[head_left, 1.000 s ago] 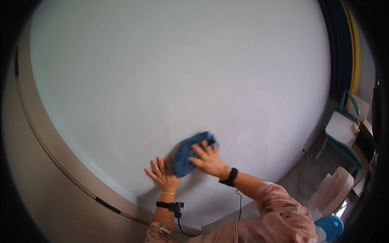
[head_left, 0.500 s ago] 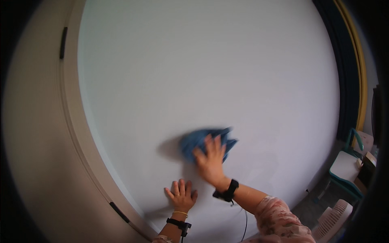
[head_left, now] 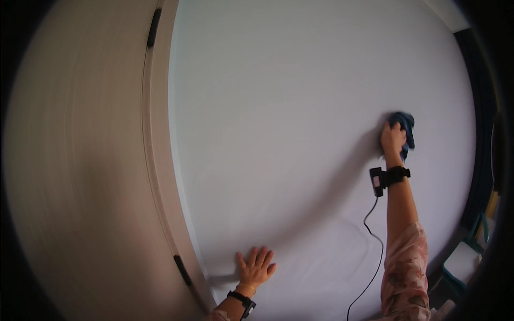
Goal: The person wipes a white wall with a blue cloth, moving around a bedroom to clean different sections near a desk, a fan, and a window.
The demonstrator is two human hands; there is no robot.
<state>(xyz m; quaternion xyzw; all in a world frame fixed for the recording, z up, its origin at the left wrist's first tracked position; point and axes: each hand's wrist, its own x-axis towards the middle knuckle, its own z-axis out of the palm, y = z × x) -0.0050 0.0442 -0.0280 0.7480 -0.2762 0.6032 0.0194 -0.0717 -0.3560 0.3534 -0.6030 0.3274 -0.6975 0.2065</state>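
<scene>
A dark blue cloth (head_left: 407, 126) is bunched against the pale wall (head_left: 289, 117), high on the right side. My right hand (head_left: 393, 139) grips it with the arm stretched up, the fingers curled into the fabric. Low on the wall, near the door frame, my left hand (head_left: 256, 267) rests flat with its fingers spread and nothing in it. Each wrist wears a black strap with a small box; a thin black cable (head_left: 381, 251) hangs from the right one.
At the left stands a light wood door (head_left: 85, 150) with black hinges in its frame (head_left: 160, 160). A dark curtain (head_left: 476, 134) hangs along the right edge. Below it is a white and teal chair (head_left: 463, 262), low on the right.
My right hand has carried the cloth up and to the right across the wall, and the arm is straighter. My left hand stays flat low on the wall. The view has shifted, showing more door.
</scene>
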